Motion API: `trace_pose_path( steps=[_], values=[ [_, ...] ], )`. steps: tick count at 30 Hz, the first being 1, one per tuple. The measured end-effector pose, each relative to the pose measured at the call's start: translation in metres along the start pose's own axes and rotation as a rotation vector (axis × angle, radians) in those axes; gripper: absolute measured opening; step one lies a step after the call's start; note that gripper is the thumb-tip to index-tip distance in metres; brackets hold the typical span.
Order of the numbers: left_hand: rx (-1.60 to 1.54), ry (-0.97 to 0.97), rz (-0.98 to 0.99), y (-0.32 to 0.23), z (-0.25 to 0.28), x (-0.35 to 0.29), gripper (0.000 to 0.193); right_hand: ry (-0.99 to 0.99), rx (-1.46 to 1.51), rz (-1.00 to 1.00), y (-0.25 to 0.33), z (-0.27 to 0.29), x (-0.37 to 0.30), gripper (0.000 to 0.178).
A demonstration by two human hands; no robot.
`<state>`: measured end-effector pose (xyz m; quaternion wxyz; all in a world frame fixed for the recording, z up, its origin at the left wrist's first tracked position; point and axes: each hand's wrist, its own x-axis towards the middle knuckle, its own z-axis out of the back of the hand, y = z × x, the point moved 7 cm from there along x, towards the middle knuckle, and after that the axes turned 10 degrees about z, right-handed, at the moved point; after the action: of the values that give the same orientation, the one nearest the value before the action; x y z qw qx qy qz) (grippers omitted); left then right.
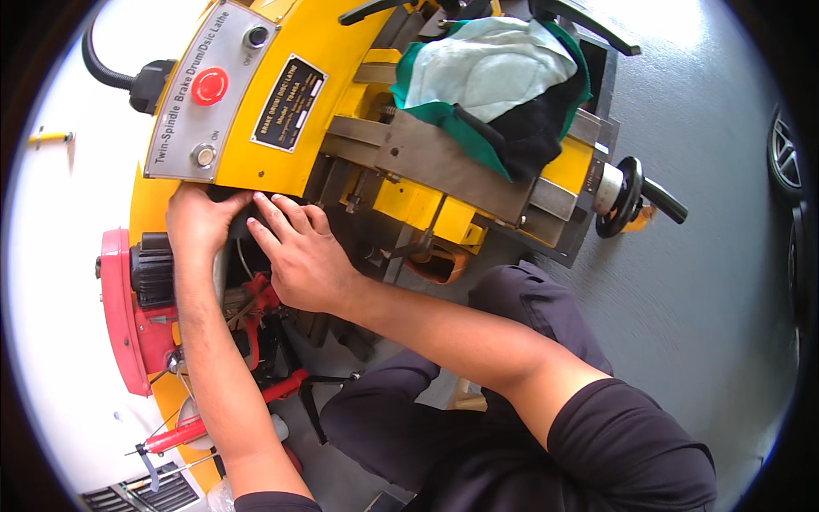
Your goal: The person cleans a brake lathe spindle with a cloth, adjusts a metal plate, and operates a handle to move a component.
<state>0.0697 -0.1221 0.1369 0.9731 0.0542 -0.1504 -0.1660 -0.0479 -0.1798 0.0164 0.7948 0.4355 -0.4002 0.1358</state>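
Observation:
Both my hands are at the lower edge of a yellow brake lathe (pixel 299 34), just below its grey control panel (pixel 182 115). My left hand (pixel 201 224) reaches up under that edge. Its thumb points right, while its other fingers are hidden behind the housing. Close beside it, my right hand (pixel 305 256) has its fingers stretched toward the left thumb, the fingertips near the dark gap beneath the housing. Whatever the hands touch in that gap is hidden. On the panel are a red stop button (pixel 209 86), a black button (pixel 255 36) and a pale button (pixel 204 154).
A green, white and black cloth item (pixel 490 72) lies on the lathe's metal slide (pixel 452 162). To its right is a black handwheel (pixel 630 196). A red machine with a black motor (pixel 153 271) stands left of my forearm. Car wheels (pixel 785 149) show at far right.

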Motion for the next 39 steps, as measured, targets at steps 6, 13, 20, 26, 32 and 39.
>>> trace_pose_path(
  steps=[6, 13, 20, 26, 32, 39],
  values=[
    [-0.580, 0.304, 0.225, 0.047, -0.006, 0.014, 0.048, -0.017, 0.081, 0.071, 0.002, -0.002, 0.006, 0.052],
    [-0.561, 0.280, 0.253, 0.069, -0.008, 0.016, 0.044, -0.005, 0.091, -0.068, 0.001, 0.002, 0.005, 0.063],
    [0.021, 0.011, 0.126, 0.014, -0.013, 0.001, 0.060, -0.087, 0.100, -0.026, -0.014, 0.007, -0.004, 0.064],
    [0.052, -0.057, 0.036, 0.006, -0.003, 0.005, 0.051, -0.050, 0.066, -0.002, -0.010, 0.013, 0.000, 0.065],
    [-0.628, 0.280, 0.354, 0.083, -0.013, 0.008, 0.057, 0.050, 0.021, 0.014, 0.001, 0.001, 0.001, 0.068],
    [0.031, -0.051, 0.097, 0.006, -0.011, -0.005, 0.058, 0.116, 0.068, -0.007, -0.007, -0.011, -0.012, 0.073]
  ],
)
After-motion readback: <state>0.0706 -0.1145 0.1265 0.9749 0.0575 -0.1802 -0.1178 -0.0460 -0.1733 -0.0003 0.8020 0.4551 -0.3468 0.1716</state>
